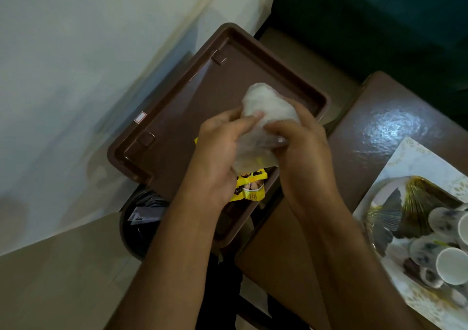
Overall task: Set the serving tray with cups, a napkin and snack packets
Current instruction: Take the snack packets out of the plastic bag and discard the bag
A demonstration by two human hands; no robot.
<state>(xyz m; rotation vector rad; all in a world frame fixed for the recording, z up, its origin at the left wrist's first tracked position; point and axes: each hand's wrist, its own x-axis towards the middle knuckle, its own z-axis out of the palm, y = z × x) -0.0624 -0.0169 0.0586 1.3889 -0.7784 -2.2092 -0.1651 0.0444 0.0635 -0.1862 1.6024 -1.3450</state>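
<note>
Both hands hold a stack of white cups sleeved in a clear, crinkled plastic wrapper [263, 117] above the rectangular brown plastic serving tray [177, 117]. The stack's long axis runs from near the person up and away, its rounded closed end pointing toward the tray's far edge, while the loose open end of the wrapper hangs down toward the near edge. The left hand [217, 150] is wrapped around the lower left side of the sleeve with the thumb pressed on its front; the right hand [301, 142] is closed on the right side, fingers pinching the plastic. How many cups the sleeve contains cannot be told through the wrapper. One yellow and black snack packet [250, 185] lies flat on the tray at its near edge, partly hidden under the hands. Otherwise the tray's floor is bare, and it tilts diagonally with its long axis running away to the right. To the right of the tray, on the glossy brown tabletop [385, 127], sits one patterned tray with a gold shell design [415, 198] carrying several more white cups [450, 266] lying on their sides. Below the tray's near left corner stands a dark round bin [141, 218].
</note>
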